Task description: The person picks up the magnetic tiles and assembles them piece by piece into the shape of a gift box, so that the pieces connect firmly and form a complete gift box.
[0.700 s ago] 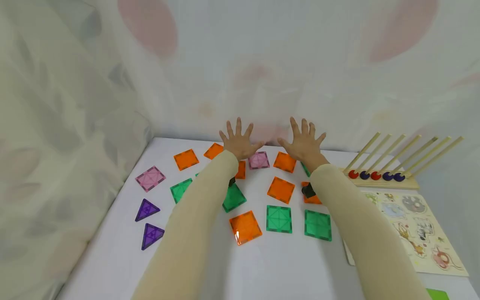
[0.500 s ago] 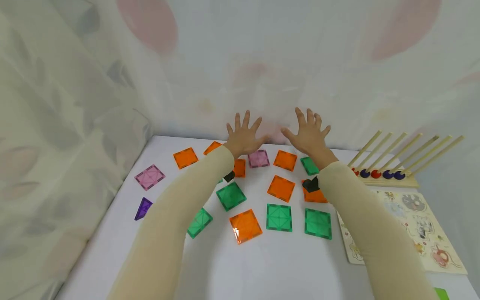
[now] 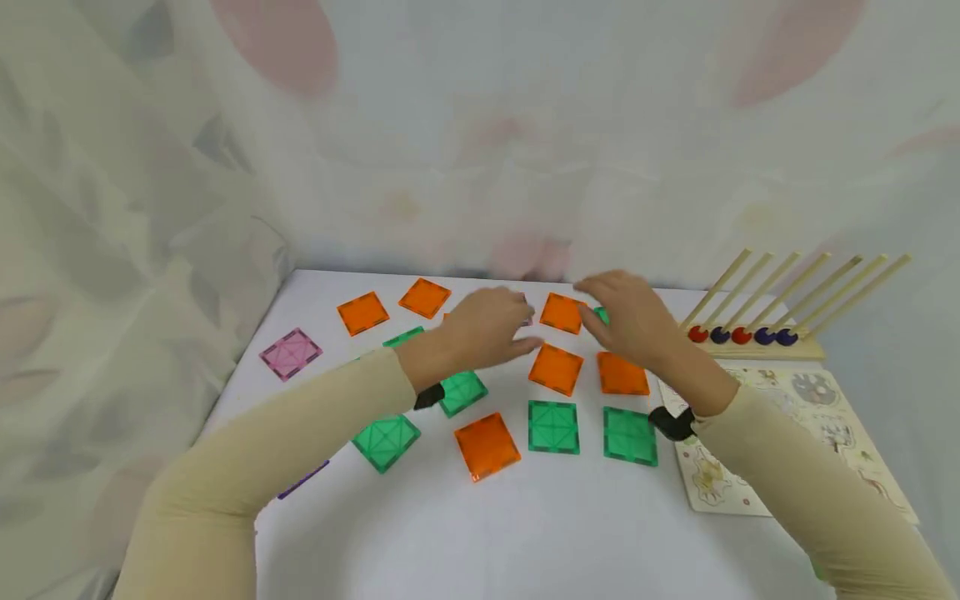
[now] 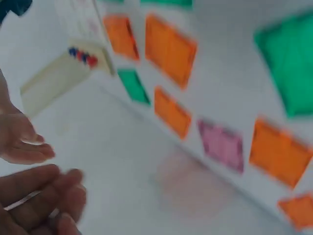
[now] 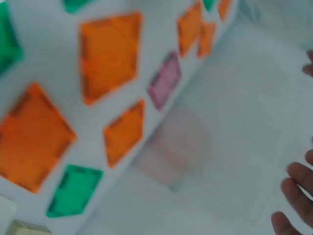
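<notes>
My left hand (image 3: pixel 483 327) hangs over the tiles at the middle of the white table, fingers loosely bent and turned to the right, holding nothing. Opposite it, my right hand (image 3: pixel 626 317) points its fingers to the left, also holding nothing; a gap separates the two. Beneath and around them lie flat magnetic tiles: an orange square (image 3: pixel 556 369), a green square (image 3: pixel 553 427) and a pink square (image 3: pixel 292 353) among several. In the left wrist view, a pink tile (image 4: pixel 222 145) lies near the table's back edge. My left forearm hides most of a purple tile (image 3: pixel 303 480).
At the right back stands a wooden peg rack (image 3: pixel 757 348) with red and blue beads and tall rods. In front of it lies an animal puzzle board (image 3: pixel 712 479), partly under my right sleeve. A patterned cloth (image 3: pixel 420 167) rises behind the table.
Both hands were spread with fingers pointing at the back cloth. They have since come down and back, turned inward to face each other, and the elbows have swung outward.
</notes>
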Motion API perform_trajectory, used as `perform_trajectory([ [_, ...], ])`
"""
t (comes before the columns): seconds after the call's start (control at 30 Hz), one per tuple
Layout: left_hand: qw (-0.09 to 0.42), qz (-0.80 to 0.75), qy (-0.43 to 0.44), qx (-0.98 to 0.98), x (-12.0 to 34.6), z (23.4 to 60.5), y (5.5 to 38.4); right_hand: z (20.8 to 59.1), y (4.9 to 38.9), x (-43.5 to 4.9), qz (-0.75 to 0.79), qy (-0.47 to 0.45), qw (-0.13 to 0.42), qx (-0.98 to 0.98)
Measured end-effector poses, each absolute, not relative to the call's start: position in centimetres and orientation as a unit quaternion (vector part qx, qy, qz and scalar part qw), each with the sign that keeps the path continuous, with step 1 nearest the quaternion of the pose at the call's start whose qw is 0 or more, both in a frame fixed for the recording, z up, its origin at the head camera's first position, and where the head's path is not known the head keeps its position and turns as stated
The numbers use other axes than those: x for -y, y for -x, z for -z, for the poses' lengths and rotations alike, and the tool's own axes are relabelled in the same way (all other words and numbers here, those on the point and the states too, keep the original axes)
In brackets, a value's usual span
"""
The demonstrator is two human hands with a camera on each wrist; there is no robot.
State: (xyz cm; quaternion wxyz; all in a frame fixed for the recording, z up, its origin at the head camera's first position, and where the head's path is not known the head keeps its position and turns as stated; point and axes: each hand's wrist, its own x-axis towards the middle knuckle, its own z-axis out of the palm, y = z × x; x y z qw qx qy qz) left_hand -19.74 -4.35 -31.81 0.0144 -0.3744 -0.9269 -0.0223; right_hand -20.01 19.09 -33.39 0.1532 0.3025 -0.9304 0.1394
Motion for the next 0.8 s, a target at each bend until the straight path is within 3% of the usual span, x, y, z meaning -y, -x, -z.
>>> perform_trajectory([
  [0.23, -0.086, 0.035, 0.323, 0.942, 6.4, 38.8, 13.6, 38.9, 14.5, -19.8, -0.034, -0.350, 0.041, 0.935],
  [0.6, -0.115, 0.063, 0.244, 0.961, 9.7, 43.1, 9.3, 42.9, 12.4, -20.2, -0.011, -0.379, 0.021, 0.925],
  [0.8, -0.104, 0.060, 0.231, 0.965, 10.9, 45.0, 5.9, 45.7, 12.0, -20.3, -0.039, -0.344, -0.027, 0.938],
])
